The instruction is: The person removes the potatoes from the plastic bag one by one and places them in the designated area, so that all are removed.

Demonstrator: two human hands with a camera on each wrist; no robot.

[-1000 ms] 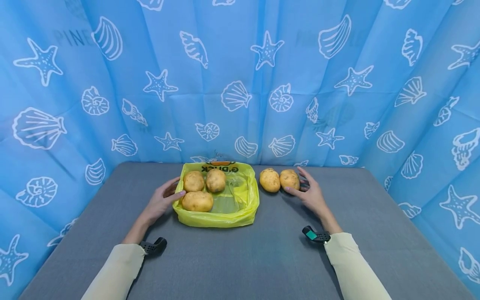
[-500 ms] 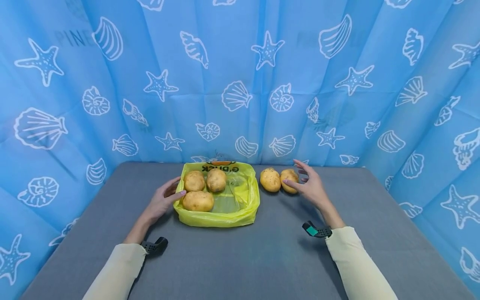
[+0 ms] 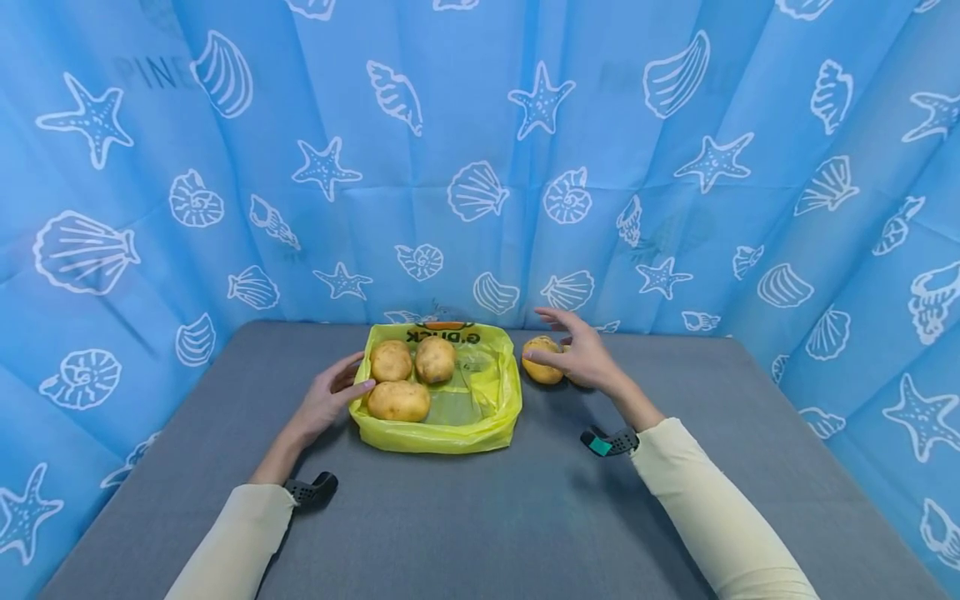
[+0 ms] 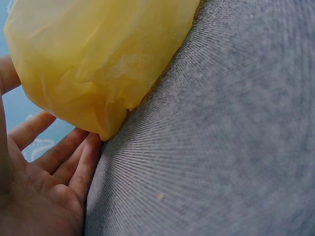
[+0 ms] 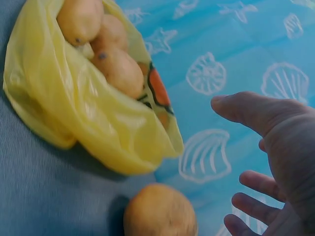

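Observation:
A yellow plastic bag [image 3: 435,437] with a folded-open mouth lies on the table, with three potatoes at its left side: a longer front potato [image 3: 399,402], a back-left potato [image 3: 392,361] and another potato [image 3: 435,360] beside it. My left hand [image 3: 330,402] rests against the bag's left side, thumb over the rim in the head view, loosely straight fingers [image 4: 64,155] at its outer wall. Right of the bag, my right hand [image 3: 581,358] hovers with spread fingers around a loose potato [image 3: 542,372], holding nothing. It mostly hides a second potato behind it.
A grey cloth [image 3: 487,517] covers the table. Behind it hangs a blue curtain [image 3: 420,217] with white shells and starfish, close to the table's far edge. Black wrist straps [image 3: 611,442] sit at both wrists.
My right hand has moved left, from the right-hand loose potato to over the left-hand one, leaving both on the table. The left hand keeps its place at the bag.

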